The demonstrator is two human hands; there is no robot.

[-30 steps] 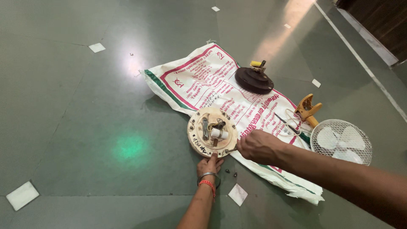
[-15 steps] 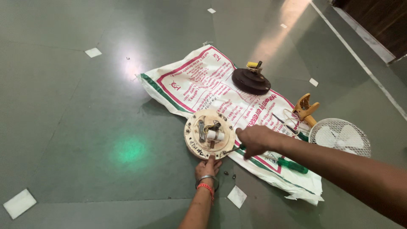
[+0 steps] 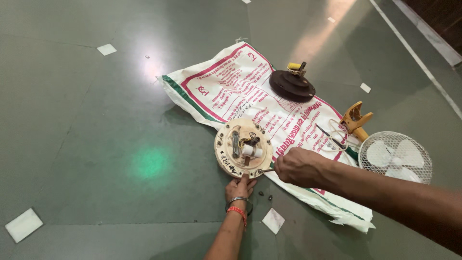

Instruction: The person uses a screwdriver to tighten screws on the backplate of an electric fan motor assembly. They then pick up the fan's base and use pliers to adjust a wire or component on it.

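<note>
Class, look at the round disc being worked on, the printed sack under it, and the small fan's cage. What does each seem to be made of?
Disc: probably cream-painted metal, dull, scuffed, with rim screws.
Sack: woven plastic, slightly shiny and creased.
Fan cage: thin white wire or plastic mesh; cannot tell which.

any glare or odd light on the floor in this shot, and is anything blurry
Head view: a white glare patch washes the green floor at the printed sack's upper left corner, a pale streak runs above the dark dome, and a soft green glow lies left of the round cream plate. Plate and both hands, left and right, look sharp.
</note>
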